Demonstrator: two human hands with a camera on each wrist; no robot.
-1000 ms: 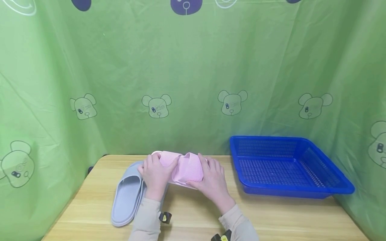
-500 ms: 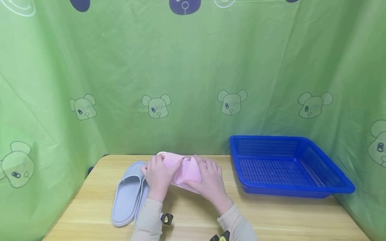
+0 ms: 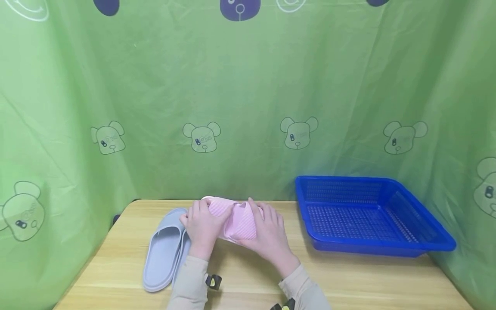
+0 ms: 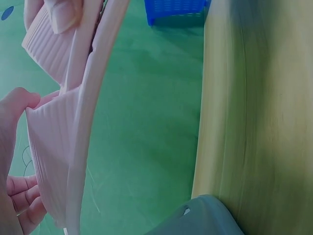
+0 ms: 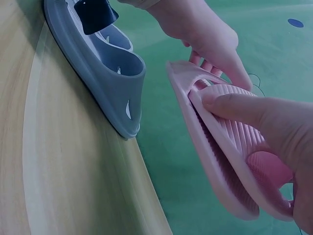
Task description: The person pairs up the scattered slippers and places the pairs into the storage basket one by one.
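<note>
Looks like the pink slippers (image 3: pixel 245 224) are paired up but not put down yet — left hand (image 3: pixel 204 224) and right hand (image 3: pixel 271 231) both curled snugly round them, above the table (image 3: pixel 248 277) left of the blue basket (image 3: pixel 372 244) — while the grey slippers (image 3: pixel 159 260) sit together farther left of it.

The worktop (image 3: pixel 248 275) spans the bottom of the head view, with a curtain (image 3: pixel 248 86) behind and at both sides. At lower left on the worktop lies one slipper pair (image 3: pixel 159 260); at lower right stands a basket (image 3: pixel 372 246). Between them, at lower centre, another slipper pair (image 3: pixel 247 224) sits between left hand (image 3: pixel 204 226) and right hand (image 3: pixel 271 232).
</note>
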